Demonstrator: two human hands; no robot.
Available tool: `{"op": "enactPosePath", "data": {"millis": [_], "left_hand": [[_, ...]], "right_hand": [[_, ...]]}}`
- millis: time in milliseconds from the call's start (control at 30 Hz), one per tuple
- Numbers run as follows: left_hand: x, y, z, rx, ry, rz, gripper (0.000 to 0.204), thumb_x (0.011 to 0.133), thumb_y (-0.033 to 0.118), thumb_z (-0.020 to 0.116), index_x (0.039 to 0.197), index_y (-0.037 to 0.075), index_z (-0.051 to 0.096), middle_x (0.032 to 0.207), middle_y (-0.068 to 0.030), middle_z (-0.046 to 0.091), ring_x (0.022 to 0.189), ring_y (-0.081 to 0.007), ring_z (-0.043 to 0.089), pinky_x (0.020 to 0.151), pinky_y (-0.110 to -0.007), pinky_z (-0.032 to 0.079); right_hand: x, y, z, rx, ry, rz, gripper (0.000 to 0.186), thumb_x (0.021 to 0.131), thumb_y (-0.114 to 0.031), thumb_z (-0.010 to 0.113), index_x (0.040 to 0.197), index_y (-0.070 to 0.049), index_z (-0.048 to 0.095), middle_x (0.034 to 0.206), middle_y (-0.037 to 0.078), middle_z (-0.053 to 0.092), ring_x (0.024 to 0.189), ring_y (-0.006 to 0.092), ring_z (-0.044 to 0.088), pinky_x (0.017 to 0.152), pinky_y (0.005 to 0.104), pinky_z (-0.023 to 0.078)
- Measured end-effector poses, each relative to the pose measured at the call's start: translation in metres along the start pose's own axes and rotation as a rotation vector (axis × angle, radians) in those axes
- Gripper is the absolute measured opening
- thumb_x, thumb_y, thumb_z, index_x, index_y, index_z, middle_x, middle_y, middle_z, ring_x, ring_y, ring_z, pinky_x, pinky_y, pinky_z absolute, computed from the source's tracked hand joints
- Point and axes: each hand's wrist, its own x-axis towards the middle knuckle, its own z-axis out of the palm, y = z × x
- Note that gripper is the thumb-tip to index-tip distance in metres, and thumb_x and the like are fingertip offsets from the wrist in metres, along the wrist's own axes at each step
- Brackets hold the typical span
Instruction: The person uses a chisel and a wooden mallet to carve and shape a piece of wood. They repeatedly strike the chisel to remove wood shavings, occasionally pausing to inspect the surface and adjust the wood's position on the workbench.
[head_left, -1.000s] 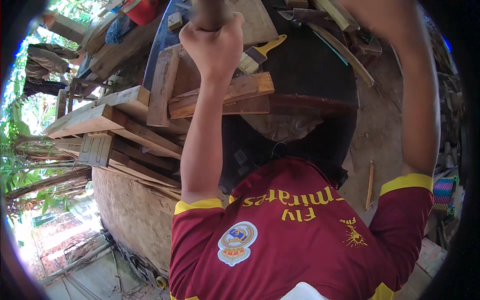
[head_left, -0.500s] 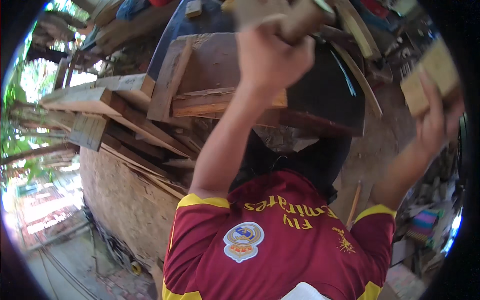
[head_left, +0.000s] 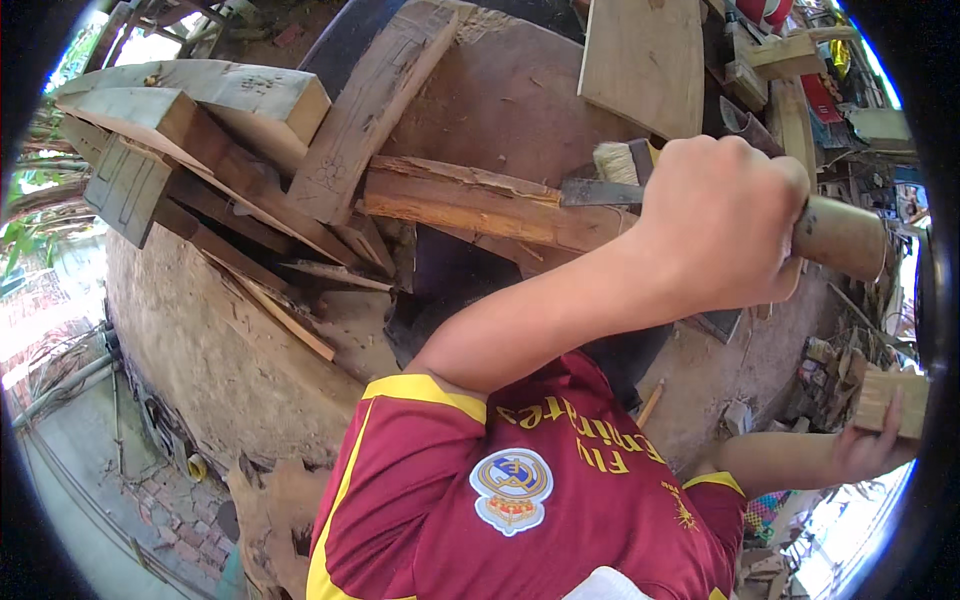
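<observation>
My left hand (head_left: pixel 725 220) is closed round the rounded handle of a chisel (head_left: pixel 600 193), whose thick butt end sticks out to the right of my fist. The chisel's flat dark blade points left and lies at the split edge of a wooden beam (head_left: pixel 480 215). I cannot tell whether it bites into the wood. At the far right, near the picture's rim, my right hand (head_left: pixel 868 447) grips a squared wooden block (head_left: pixel 890 402), held well apart from the chisel. Behind my left fist shows a pale-bristled brush (head_left: pixel 615 163).
A rough plank (head_left: pixel 370 110) leans beside the beam on the left, with thick timbers (head_left: pixel 190 120) stacked farther left. A flat board (head_left: pixel 643 60) lies at the far side. A pencil-like stick (head_left: pixel 650 402) is on the ground near my body. Wood scraps and clutter fill the right side.
My left hand has come down and to the right, bringing the chisel blade to the beam. My right hand has dropped lower with the block. The view has shifted too.
</observation>
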Motion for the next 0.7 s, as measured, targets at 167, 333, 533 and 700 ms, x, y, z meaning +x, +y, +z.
{"op": "enactPosePath", "data": {"millis": [167,333,533,700], "left_hand": [[-0.003,-0.001,0.006,-0.009,-0.13,0.01,0.024,0.052,0.022,0.072,0.066,0.008,0.058,0.058,-0.0137,0.059,0.058,-0.0359,0.061,0.053,-0.045,0.049],[-0.005,-0.002,0.009,0.04,-0.19,-0.011,0.025,0.052,0.023,0.073,0.066,0.008,0.059,0.059,-0.0133,0.059,0.059,-0.0349,0.062,0.053,-0.045,0.049],[-0.005,-0.003,0.009,0.093,-0.1,0.021,0.021,0.053,0.021,0.072,0.064,0.009,0.058,0.058,-0.0128,0.059,0.057,-0.0347,0.061,0.054,-0.045,0.049],[-0.009,-0.003,0.015,0.08,-0.122,0.033,0.019,0.053,0.02,0.071,0.063,0.01,0.057,0.058,-0.0131,0.058,0.057,-0.0354,0.06,0.054,-0.044,0.049]], "right_hand": [[-0.045,-0.012,0.082,-0.128,0.074,-0.117,0.059,0.073,0.003,0.072,0.125,0.008,0.044,0.123,0.024,0.053,0.109,0.0337,0.057,0.092,0.0436,0.05],[-0.068,-0.031,0.118,-0.263,-0.091,-0.111,0.073,0.071,-0.002,0.076,0.133,0.008,0.039,0.13,0.021,0.048,0.114,0.0309,0.054,0.101,0.0426,0.04],[-0.049,0.001,0.045,0.007,0.185,0.147,0.068,0.075,0.003,0.071,0.134,0.009,0.037,0.132,0.023,0.047,0.115,0.0323,0.054,0.089,0.0409,0.053],[-0.09,-0.019,0.117,-0.319,0.075,-0.085,0.065,0.075,0.006,0.069,0.133,0.003,0.04,0.131,0.023,0.048,0.117,0.0298,0.052,0.091,0.0394,0.05]]}}
